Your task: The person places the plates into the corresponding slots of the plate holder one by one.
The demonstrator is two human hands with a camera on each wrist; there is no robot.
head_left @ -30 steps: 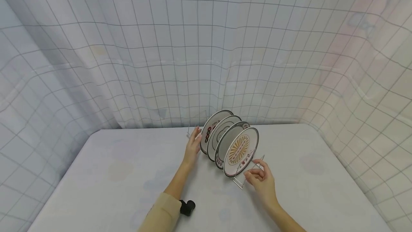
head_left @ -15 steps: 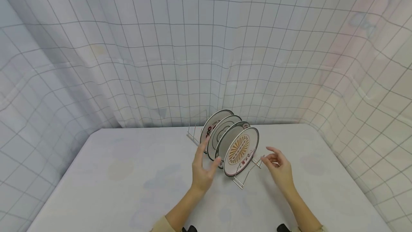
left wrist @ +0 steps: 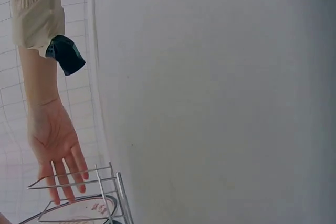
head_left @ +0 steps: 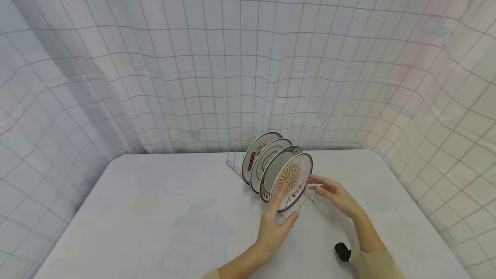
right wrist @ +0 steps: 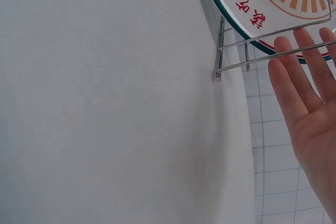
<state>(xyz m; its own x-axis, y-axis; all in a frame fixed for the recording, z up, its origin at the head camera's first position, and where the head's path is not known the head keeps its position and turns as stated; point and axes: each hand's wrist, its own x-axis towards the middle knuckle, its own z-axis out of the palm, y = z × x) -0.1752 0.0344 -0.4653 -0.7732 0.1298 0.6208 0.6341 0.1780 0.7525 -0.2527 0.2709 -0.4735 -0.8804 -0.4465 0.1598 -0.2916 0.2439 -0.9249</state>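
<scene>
Several white plates with dark rims stand on edge in a wire plate rack (head_left: 234, 168), leaning in a row. The front plate (head_left: 301, 175) bears an orange sunburst and red characters; the one behind it shows a patterned rim (head_left: 266, 193). My left hand (head_left: 272, 228) is before the front plate, fingers extended and thumb apart, overlapping its lower left in the head view. My right hand (head_left: 338, 193) is at that plate's right edge, with its straight fingers close to the wires (left wrist: 79, 183) of the rack's end. Neither hand grips anything.
The rack stands on a white-covered table (head_left: 155, 210), toward its back edge. A white curtain with a dark grid (head_left: 186, 76) hangs behind and along both sides. A black wrist device (head_left: 342, 252) sits at the right sleeve (head_left: 376, 264).
My left hand has left the rack's far left side and come forward and right to the front plate. My right hand drew away rightward, then came back to the plate's edge, fingers straightening.
</scene>
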